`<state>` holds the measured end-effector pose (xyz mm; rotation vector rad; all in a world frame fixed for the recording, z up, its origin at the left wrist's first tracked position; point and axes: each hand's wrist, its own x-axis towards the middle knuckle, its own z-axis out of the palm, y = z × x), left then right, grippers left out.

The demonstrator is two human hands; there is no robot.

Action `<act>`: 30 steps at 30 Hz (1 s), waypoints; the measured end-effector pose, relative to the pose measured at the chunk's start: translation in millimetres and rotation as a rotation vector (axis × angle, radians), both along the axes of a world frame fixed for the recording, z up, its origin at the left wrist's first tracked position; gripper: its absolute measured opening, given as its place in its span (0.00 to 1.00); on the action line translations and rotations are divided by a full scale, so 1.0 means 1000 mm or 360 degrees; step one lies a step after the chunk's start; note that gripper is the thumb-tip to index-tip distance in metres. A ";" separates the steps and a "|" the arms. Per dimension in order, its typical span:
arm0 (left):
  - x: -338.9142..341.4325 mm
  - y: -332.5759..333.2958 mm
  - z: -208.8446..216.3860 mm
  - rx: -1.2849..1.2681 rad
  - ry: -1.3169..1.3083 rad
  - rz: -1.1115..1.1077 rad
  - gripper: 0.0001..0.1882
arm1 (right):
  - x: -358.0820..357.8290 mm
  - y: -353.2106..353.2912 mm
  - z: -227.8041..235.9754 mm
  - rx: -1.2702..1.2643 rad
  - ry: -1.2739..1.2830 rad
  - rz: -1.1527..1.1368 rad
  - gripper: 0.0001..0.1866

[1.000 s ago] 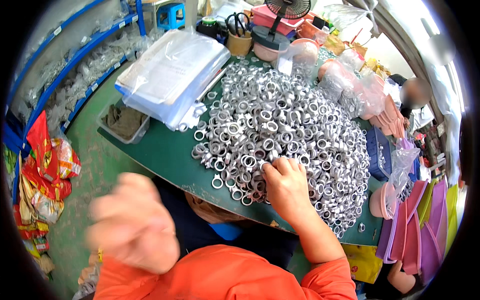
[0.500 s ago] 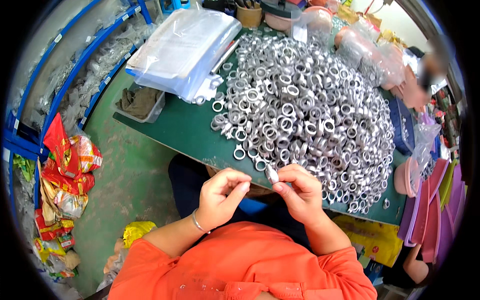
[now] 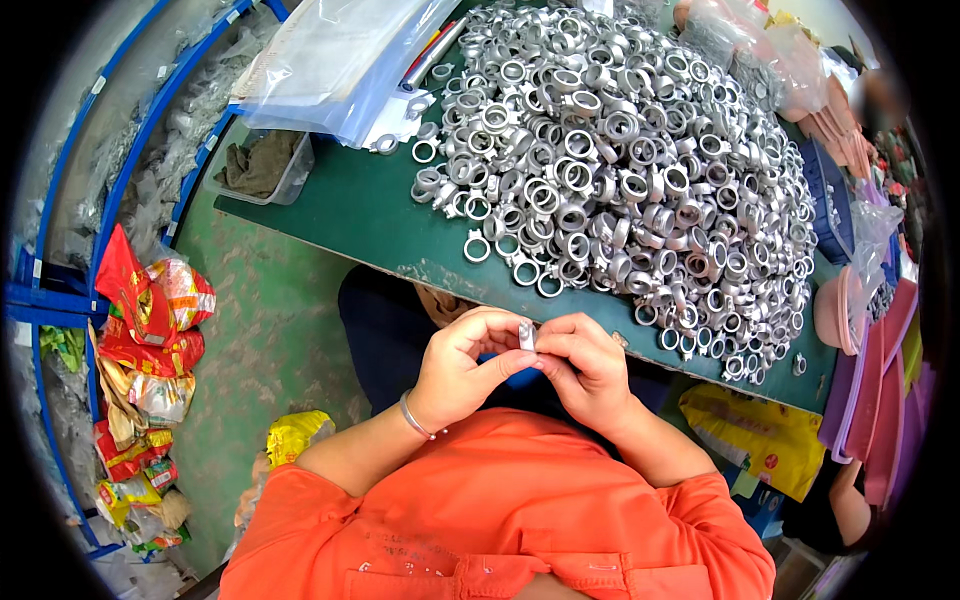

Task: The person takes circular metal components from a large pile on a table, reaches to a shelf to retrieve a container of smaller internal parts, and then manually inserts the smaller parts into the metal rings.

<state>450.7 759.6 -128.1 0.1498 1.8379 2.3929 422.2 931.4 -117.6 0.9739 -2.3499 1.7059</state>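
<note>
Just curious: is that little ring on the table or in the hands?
In hands: the ring sits pinched between both hands' fingertips.

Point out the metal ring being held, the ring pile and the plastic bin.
metal ring [image 3: 526,335], head view, its visible side.
ring pile [image 3: 620,160], head view, pile middle.
plastic bin [image 3: 290,175], head view, right wall.

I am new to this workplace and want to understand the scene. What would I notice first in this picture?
First, the huge heap of silver metal rings covering most of the green table. Next, just below the table edge, the left hand and right hand together pinch one small metal piece. Bright snack packets lie on the floor at the left.
</note>
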 end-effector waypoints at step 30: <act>0.006 -0.002 -0.004 0.0283 -0.0425 0.0040 0.08 | 0.007 0.002 -0.022 -0.0726 -0.0682 0.0093 0.18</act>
